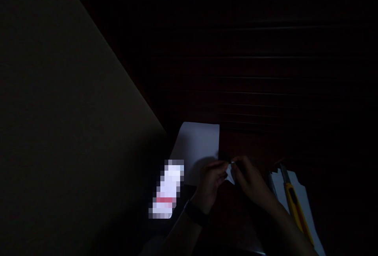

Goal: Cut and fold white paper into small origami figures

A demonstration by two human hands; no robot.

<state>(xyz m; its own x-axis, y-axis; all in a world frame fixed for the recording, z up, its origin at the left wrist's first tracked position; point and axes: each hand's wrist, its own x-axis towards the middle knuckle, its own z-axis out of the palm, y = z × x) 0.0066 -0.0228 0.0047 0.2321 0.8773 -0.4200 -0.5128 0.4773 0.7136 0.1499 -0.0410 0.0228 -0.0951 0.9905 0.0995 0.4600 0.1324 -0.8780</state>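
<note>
Between my two hands is a small folded piece of white paper (pixel 231 174), with a pointed lower corner. My left hand (pixel 210 179), with a dark band on its wrist, pinches the paper's left side. From the right, my right hand (pixel 248 177) grips its upper edge with thumb and fingers. Behind my left hand lies a larger white sheet of paper (pixel 197 146), partly covered by that hand and its shadow. The dim light hides the exact folds.
A lit, blurred-out screen (pixel 168 189) glows left of my left hand. At the right, a yellow utility knife (pixel 297 210) rests on a stack of white paper (pixel 305 197). A pale wall (pixel 73 130) rises at the left; dark slatted wood (pixel 251 67) stands behind.
</note>
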